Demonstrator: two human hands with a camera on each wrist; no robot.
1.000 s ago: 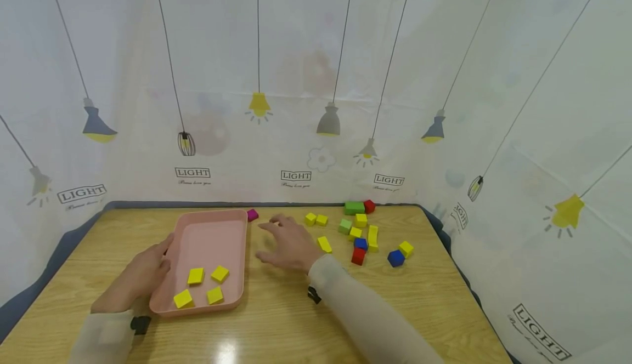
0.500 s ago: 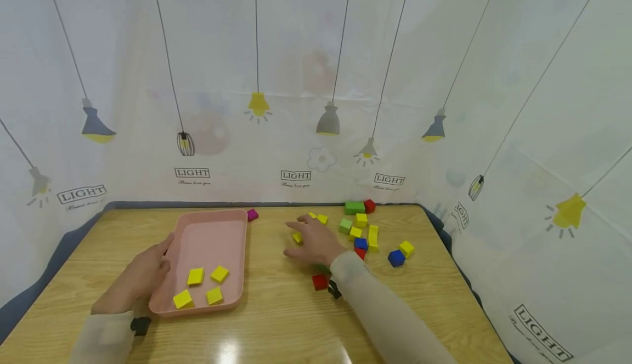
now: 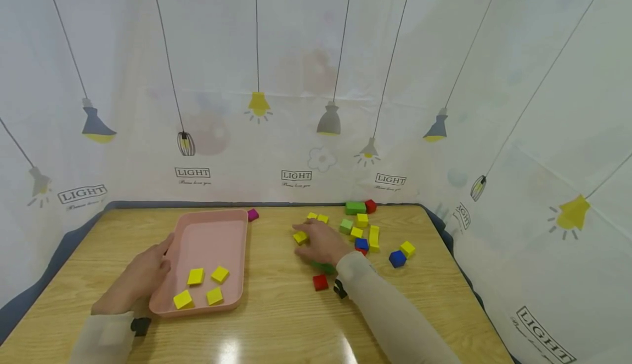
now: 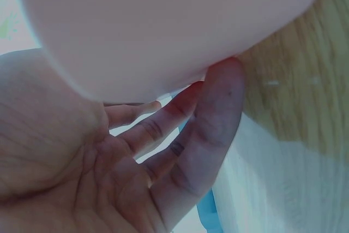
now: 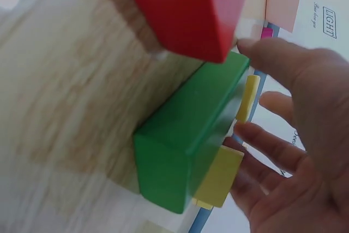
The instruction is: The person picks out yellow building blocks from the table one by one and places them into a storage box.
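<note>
At the left, the left hand (image 3: 139,273) holds the pink tray (image 3: 184,224) by its side wall; fingers (image 4: 202,140) touch the outer wall in the left wrist view. Several yellow blocks (image 3: 195,276) lie in the tray. The right hand (image 3: 323,240) reaches low over the table, thumb spread from its fingers. One yellow block (image 3: 300,238) is just before its fingertips. In the right wrist view, fingertips are right at another yellow block (image 5: 221,175), beside a green block (image 5: 191,129). A red block (image 3: 320,282) lies near the right wrist.
Right of the right hand sit blue, red, green and yellow blocks (image 3: 373,238). A blue block (image 3: 397,259) touches a yellow one further right. A magenta block (image 3: 253,214) is at the tray's far corner. A printed curtain (image 3: 296,79) borders the wooden table (image 3: 276,320).
The right hand has moved right, away from the tray and down among the blocks, uncovering the red block and part of the green one. The left hand and tray stay put.
</note>
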